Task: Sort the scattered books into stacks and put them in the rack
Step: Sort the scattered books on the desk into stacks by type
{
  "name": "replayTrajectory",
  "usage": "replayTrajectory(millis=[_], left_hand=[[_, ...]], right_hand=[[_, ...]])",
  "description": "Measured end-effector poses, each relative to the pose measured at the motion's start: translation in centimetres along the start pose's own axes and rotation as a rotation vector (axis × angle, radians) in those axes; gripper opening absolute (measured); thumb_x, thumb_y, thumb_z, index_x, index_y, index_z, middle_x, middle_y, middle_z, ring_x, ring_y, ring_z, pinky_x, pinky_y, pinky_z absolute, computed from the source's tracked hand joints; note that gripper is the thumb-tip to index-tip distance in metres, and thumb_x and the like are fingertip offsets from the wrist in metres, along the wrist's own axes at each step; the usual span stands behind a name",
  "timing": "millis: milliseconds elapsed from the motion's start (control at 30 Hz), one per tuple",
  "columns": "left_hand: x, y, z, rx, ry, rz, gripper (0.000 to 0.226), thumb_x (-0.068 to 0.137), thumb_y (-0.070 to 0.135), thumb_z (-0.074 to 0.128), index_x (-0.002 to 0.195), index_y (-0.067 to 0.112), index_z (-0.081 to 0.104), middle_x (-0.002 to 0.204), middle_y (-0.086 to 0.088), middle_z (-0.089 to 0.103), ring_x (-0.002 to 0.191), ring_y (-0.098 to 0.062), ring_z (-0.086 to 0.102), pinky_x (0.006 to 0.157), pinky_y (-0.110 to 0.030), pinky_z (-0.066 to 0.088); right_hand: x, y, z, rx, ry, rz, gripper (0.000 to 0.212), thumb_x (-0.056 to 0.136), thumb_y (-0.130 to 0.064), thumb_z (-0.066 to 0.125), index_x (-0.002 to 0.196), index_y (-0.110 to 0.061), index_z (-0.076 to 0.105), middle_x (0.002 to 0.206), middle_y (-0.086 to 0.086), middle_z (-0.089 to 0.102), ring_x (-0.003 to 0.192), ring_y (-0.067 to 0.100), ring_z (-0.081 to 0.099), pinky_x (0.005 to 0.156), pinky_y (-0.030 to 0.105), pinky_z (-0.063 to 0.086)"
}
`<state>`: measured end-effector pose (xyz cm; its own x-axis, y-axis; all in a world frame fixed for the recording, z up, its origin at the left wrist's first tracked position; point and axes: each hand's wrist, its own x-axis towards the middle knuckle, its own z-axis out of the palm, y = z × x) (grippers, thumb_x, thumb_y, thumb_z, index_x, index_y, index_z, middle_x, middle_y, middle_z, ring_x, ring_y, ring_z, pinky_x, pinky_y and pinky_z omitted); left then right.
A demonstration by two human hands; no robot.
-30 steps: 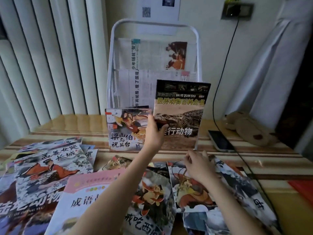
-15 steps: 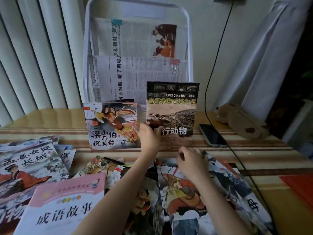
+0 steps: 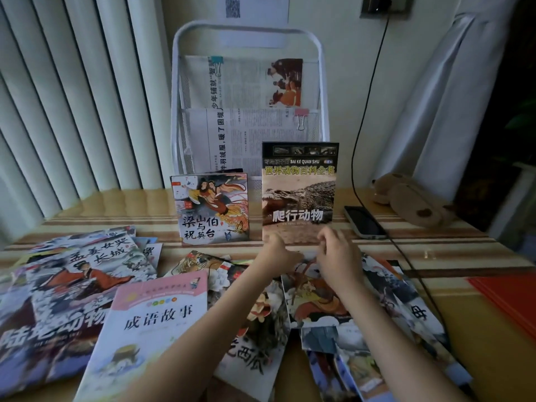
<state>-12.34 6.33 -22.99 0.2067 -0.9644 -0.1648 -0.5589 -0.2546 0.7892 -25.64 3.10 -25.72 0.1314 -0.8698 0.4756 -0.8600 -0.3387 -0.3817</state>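
A white wire rack [image 3: 177, 117] stands at the back of the table with newspapers in its upper pockets. Two books stand upright at its foot: a small illustrated book [image 3: 211, 208] and a taller crocodile book [image 3: 298, 192]. Several picture books lie scattered flat in front. My left hand [image 3: 277, 253] is down at the top left corner of a flat orange-figure book [image 3: 313, 300]; whether it grips is hidden. My right hand [image 3: 338, 253] curls its fingers over that book's top edge. A pink-topped book [image 3: 156, 317] lies to the left.
A phone [image 3: 365, 221] on a black cable [image 3: 406, 256] lies right of the rack, with a brown plush toy [image 3: 412, 204] behind it. Red sheets [image 3: 510, 300] sit at the right edge. A radiator lines the wall on the left.
My left hand let go of the crocodile book, which stays upright at the rack, and dropped to the flat book. My right hand shifted up to that book's top edge.
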Motion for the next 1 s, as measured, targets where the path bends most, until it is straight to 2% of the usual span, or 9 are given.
replayTrajectory(millis=[67, 200, 300, 433, 567, 700, 867, 933, 1000], left_hand=[[-1.7, -0.8, 0.8, -0.077, -0.033, -0.02, 0.038, 0.085, 0.017, 0.063, 0.116, 0.014, 0.042, 0.103, -0.001, 0.056, 0.097, -0.015, 0.05, 0.079, -0.025, 0.046], [-2.1, -1.8, 0.8, -0.409, 0.108, -0.003, 0.063, 0.082, 0.007, 0.064, 0.135, 0.009, 0.031, 0.121, -0.011, 0.055, 0.105, -0.024, 0.055, 0.08, -0.033, 0.051], [-2.1, -1.4, 0.3, -0.636, 0.125, -0.037, 0.069, 0.076, 0.007, 0.072, 0.133, 0.008, 0.033, 0.122, -0.009, 0.054, 0.109, -0.025, 0.054, 0.09, -0.038, 0.049], [-2.3, -1.4, -0.2, -0.796, 0.112, -0.079, 0.072, 0.057, 0.014, 0.081, 0.12, 0.002, 0.048, 0.117, -0.019, 0.06, 0.104, -0.034, 0.06, 0.089, -0.043, 0.051], [-2.7, -1.7, -0.3, -1.017, 0.049, -0.044, 0.052, 0.077, -0.001, 0.069, 0.124, -0.012, 0.049, 0.1, -0.022, 0.057, 0.086, -0.031, 0.05, 0.078, -0.038, 0.043], [-3.0, -2.0, 0.4, -1.05, 0.008, -0.049, 0.051, 0.093, -0.007, 0.047, 0.142, 0.002, 0.036, 0.133, -0.013, 0.052, 0.095, -0.019, 0.057, 0.075, -0.027, 0.046], [-3.4, -1.5, 1.0, -1.158, -0.003, -0.009, 0.075, 0.085, -0.024, 0.042, 0.148, 0.013, 0.026, 0.15, -0.015, 0.032, 0.059, -0.016, 0.069, 0.05, -0.021, 0.053], [-3.6, -1.4, 1.0, -1.138, -0.035, 0.002, 0.076, 0.083, -0.025, 0.045, 0.147, 0.011, 0.028, 0.143, -0.02, 0.038, 0.055, -0.014, 0.069, 0.049, -0.021, 0.053], [-3.8, -1.2, 0.9, -0.997, -0.06, 0.039, 0.064, 0.084, -0.021, 0.049, 0.142, 0.004, 0.037, 0.112, -0.019, 0.06, 0.056, -0.014, 0.069, 0.047, -0.02, 0.051]], right_hand=[[-1.4, -0.6, -0.7, -0.157, -0.081, 0.039, 0.031, 0.092, -0.025, 0.047, 0.123, -0.025, 0.045, 0.126, 0.002, 0.054, 0.117, 0.024, 0.048, 0.102, 0.047, 0.035], [-2.7, 1.5, -2.5, -0.193, -0.304, 0.385, 0.059, 0.092, -0.039, 0.045, 0.144, -0.025, 0.021, 0.147, 0.013, 0.034, 0.137, 0.038, 0.026, 0.109, 0.066, 0.011], [-3.7, 3.9, -3.1, -0.073, -0.336, 0.447, 0.061, 0.092, -0.045, 0.044, 0.143, -0.019, 0.023, 0.142, 0.016, 0.04, 0.13, 0.04, 0.037, 0.108, 0.06, 0.025], [-5.2, 4.6, -3.6, -0.04, -0.152, 0.288, 0.049, 0.094, -0.041, 0.047, 0.133, -0.014, 0.042, 0.132, 0.008, 0.053, 0.119, 0.03, 0.05, 0.095, 0.046, 0.045], [-5.4, 4.6, -3.8, 0.052, -0.098, 0.298, 0.036, 0.093, -0.037, 0.049, 0.125, -0.02, 0.048, 0.122, 0.003, 0.059, 0.106, 0.026, 0.058, 0.087, 0.044, 0.05], [-5.4, 4.9, -3.9, 0.161, -0.057, 0.364, 0.033, 0.091, -0.032, 0.055, 0.121, -0.027, 0.046, 0.126, 0.001, 0.056, 0.097, 0.025, 0.06, 0.073, 0.035, 0.05], [-5.3, 5.1, -4.0, 0.26, -0.049, 0.373, 0.054, 0.083, -0.048, 0.062, 0.127, -0.026, 0.042, 0.132, 0.0, 0.052, 0.113, 0.024, 0.054, 0.087, 0.036, 0.047], [-5.1, 5.0, -3.9, 0.223, -0.068, 0.362, 0.064, 0.079, -0.055, 0.063, 0.13, -0.024, 0.039, 0.133, 0.0, 0.051, 0.117, 0.025, 0.051, 0.092, 0.041, 0.046], [-4.7, 4.9, -3.8, 0.189, -0.085, 0.365, 0.066, 0.079, -0.055, 0.064, 0.13, -0.022, 0.038, 0.13, 0.003, 0.053, 0.114, 0.026, 0.053, 0.089, 0.04, 0.048]])
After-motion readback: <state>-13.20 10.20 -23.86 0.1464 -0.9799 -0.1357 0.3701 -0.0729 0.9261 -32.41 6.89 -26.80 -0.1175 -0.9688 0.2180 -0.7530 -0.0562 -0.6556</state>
